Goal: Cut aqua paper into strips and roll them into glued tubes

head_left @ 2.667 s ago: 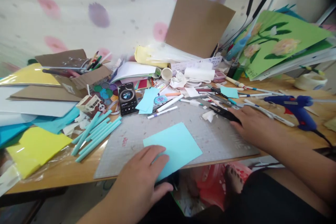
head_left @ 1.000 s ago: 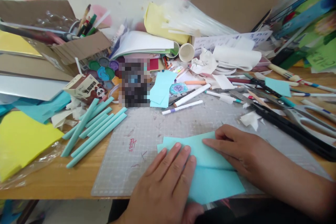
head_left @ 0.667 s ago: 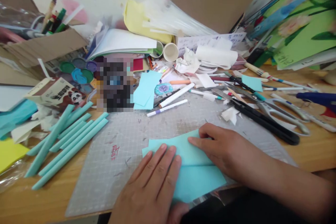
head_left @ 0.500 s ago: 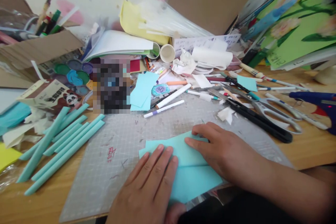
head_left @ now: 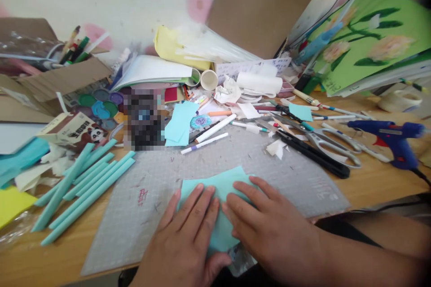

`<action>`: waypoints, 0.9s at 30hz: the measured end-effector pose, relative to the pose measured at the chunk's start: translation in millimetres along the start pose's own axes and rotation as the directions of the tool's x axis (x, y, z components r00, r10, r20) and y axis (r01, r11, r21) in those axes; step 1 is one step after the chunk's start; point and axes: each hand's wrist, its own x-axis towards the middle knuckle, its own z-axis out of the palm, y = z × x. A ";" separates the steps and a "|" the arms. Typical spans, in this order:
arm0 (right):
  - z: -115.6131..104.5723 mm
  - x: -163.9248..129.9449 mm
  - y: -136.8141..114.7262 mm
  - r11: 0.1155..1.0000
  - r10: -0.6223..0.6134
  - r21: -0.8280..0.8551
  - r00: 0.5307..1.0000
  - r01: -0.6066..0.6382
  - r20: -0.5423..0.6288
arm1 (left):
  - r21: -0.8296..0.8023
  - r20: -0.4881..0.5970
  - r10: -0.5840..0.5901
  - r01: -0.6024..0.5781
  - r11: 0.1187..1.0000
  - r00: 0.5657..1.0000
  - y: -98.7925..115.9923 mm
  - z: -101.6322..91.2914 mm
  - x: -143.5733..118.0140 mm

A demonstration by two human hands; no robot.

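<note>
On the grey cutting mat, near its front edge, our left hand and right hand lie side by side, fingers spread flat, pressing one light blue paper sheet. Left of the mat we count about seven teal paper tubes; to the right lie one pair of scissors and one blue glue gun.

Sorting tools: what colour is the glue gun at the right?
Blue glue gun, clearest in the head view.

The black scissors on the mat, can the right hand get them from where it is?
Probably yes. The right hand lies flat on the light blue paper, and the black scissors lie just beyond it, with only bare cutting mat between.
</note>
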 end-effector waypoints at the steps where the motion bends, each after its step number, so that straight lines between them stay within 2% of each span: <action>1: -0.1 -2.8 1.2 1.000 0.016 -0.006 1.000 -0.016 -0.004 | -0.005 0.018 -0.009 0.009 1.000 1.000 -0.1 -1.6 -0.1; 6: -5.1 -22.1 11.0 0.994 0.099 0.049 0.993 -0.096 -0.068 | -0.021 0.095 -0.076 0.078 0.997 0.993 -5.0 -8.5 -9.0; 12: -17.1 -48.3 21.5 0.985 0.173 -0.001 0.983 -0.173 0.061 | 0.015 0.086 -0.165 0.165 0.986 0.982 -15.6 -10.4 -31.1; 18: -21.5 -51.6 19.3 0.977 0.208 0.017 0.974 -0.211 0.085 | -0.007 0.083 -0.358 0.359 0.933 0.930 -16.8 -10.4 -46.5; 22: -19.8 -52.1 17.0 0.981 0.188 0.033 0.980 -0.190 0.067 | -0.003 0.005 -0.431 0.431 0.902 0.902 -12.6 -19.2 -49.2; 24: -18.0 -53.2 17.7 0.987 0.151 0.039 0.987 -0.153 0.051 | -0.020 -0.053 -0.424 0.423 0.906 0.904 -4.5 -26.7 -48.1; 27: -14.3 -49.0 19.6 0.994 0.095 0.042 0.995 -0.097 0.037 | -0.172 -0.098 -0.313 0.294 0.940 0.945 14.5 -34.1 -40.9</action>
